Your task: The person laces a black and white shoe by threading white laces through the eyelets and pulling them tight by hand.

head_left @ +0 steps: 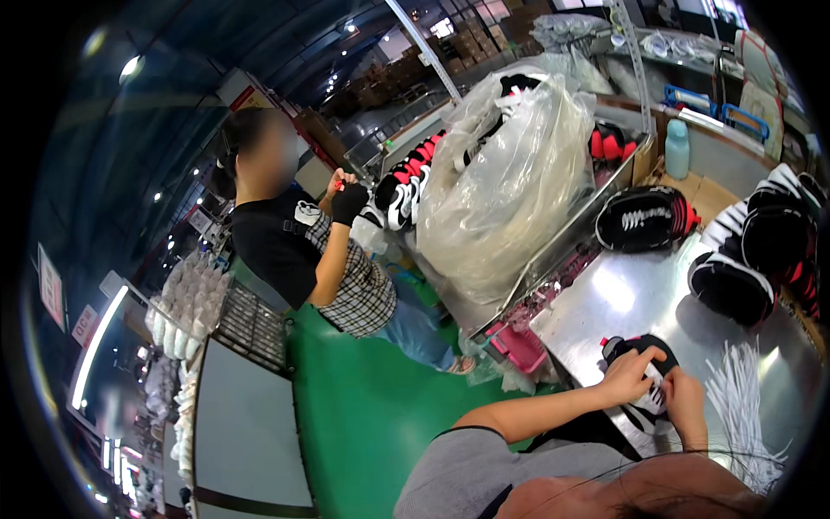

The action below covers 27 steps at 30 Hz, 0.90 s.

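Note:
A black and white shoe (654,353) with a red tab at one end lies on the shiny metal table (588,303), close in front of me. My left hand (633,377) reaches over its upper with the fingers bent, closed on the shoe around its white lacing. My right hand (686,400) is closed against the shoe's other side, its fingertips near the laces. Whether either hand pinches a lace end is too small to tell. Beside my right hand lies a loose bundle of white shoelaces (742,406).
Black shoes (644,216) stand farther back, more (735,281) at right. A light-blue bottle (677,149) stands behind. A large clear plastic bag (510,190) fills the neighbouring table; a pink basket (517,344) hangs at the edge. A co-worker (303,225) stands left, handling something small and red.

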### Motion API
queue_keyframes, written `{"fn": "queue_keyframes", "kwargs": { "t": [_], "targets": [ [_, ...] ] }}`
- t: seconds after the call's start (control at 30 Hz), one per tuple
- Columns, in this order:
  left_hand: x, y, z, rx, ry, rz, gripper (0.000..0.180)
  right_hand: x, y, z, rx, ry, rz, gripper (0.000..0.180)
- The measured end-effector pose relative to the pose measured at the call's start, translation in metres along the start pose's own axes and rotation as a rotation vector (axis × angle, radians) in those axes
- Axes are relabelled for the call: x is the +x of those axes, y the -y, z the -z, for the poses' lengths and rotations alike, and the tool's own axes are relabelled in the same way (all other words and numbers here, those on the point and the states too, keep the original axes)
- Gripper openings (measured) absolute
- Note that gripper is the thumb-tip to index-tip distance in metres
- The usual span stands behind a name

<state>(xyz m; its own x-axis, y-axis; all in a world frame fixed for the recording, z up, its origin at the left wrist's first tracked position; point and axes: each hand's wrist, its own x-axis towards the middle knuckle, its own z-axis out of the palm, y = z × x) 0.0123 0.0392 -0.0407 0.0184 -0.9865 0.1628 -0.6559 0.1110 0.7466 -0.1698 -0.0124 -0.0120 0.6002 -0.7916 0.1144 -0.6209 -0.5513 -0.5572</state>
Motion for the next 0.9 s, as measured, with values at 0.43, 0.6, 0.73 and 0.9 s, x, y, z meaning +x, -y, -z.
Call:
{"fn": "queue_keyframes", "kwargs": {
  "t": [0.43, 0.6, 0.73, 0.9],
  "targets": [
    [0.013, -0.012, -0.011, 0.088, -0.160, -0.044, 0.052, -0.016, -0.020, -0.045, 0.661, -0.442, -0.167, 0.017],
    [0.032, -0.027, 0.019, -0.120, 0.105, -0.014, 0.048, -0.016, -0.025, -0.041, 0.538, -0.464, -0.160, 0.017],
    [0.037, -0.019, 0.052, -0.600, 0.554, 0.390, 0.041, -0.015, -0.023, -0.036, 0.831, -0.459, -0.260, 0.021],
    [0.028, -0.028, 0.036, -0.692, 0.498, 0.430, 0.045, -0.037, -0.018, -0.024, 0.424, -0.464, 0.093, 0.019]
  ]
}}
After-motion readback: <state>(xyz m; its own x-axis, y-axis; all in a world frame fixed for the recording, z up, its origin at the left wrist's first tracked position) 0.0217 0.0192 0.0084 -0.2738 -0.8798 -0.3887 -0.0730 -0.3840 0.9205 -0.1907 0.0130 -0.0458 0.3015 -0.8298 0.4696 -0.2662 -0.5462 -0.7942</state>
